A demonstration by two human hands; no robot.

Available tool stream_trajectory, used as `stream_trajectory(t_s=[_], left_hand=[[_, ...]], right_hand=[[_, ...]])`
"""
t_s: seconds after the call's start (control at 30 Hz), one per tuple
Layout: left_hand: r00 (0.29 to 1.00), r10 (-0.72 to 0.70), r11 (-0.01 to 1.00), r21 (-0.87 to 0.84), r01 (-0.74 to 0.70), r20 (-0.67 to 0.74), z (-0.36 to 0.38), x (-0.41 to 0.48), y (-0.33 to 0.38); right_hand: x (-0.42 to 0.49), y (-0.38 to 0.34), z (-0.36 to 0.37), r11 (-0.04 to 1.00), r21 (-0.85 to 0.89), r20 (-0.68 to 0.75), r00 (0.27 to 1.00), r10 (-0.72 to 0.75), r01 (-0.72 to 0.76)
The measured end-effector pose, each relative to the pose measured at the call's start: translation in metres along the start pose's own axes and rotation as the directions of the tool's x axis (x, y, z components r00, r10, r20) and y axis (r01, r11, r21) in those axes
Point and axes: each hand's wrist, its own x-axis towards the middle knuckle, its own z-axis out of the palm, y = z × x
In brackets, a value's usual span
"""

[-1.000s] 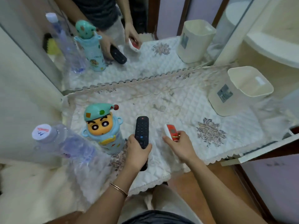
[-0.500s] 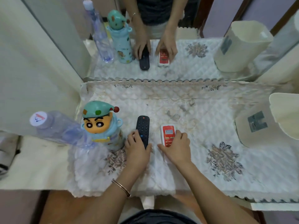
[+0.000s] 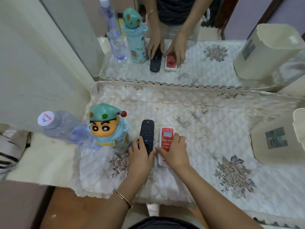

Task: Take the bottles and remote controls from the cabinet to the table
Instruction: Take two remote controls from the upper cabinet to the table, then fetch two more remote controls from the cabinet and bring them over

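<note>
Quilted white cloth [image 3: 206,129] with lace edging covered the table, backed by a mirror. A black push-button remote control [image 3: 146,132] and a white-and-red remote control [image 3: 166,139] lay side by side, each lightly curled over by the left hand [image 3: 140,157] and right hand [image 3: 174,152]. A cartoon-faced teal flask [image 3: 109,128] and a clear plastic water bottle [image 3: 66,128] stood just beside. The flask could be toppled if the left hand were withdrawn carelessly.

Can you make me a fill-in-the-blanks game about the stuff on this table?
1. The left hand lies on the ____ remote.
2. The right hand lies on the ____ and white remote.
3. The cartoon bottle wears a ____ hat.
4. The clear bottle has a ____ cap.

Missing words: black, red, green, white.
</note>
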Motion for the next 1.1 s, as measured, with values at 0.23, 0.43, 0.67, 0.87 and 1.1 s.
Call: stream_trajectory(t_s=[0.23, 0.43, 0.67, 0.87, 1.1], left_hand=[[0.997, 0.075, 0.996, -0.060, -0.073, 0.032, -0.005, 0.001, -0.011], [0.916, 0.387, 0.922, -0.010, -0.388, 0.103, -0.024, 0.003, -0.026], [0.567, 0.743, 0.652, -0.192, -0.734, 0.356, -0.033, -0.004, -0.033], [0.177, 0.727, 0.543, -0.398, -0.739, 0.664, 0.001, -0.052, -0.057], [0.032, 0.345, 0.558, -0.178, -0.811, 0.938, 0.053, -0.094, -0.108]], right_hand=[[-0.003, 0.002, 0.003, 0.997, 0.076, -0.028, 1.000, 0.000, 0.003], [-0.033, 0.009, 0.000, 0.967, 0.236, -0.182, 0.974, 0.138, -0.093], [-0.149, 0.038, 0.024, 0.797, 0.494, -0.340, 0.767, 0.544, -0.346], [-0.271, 0.054, 0.111, 0.438, 0.758, -0.190, 0.479, 0.857, -0.483], [-0.412, 0.032, 0.245, -0.147, 0.950, 0.172, 0.066, 0.983, -0.275]])
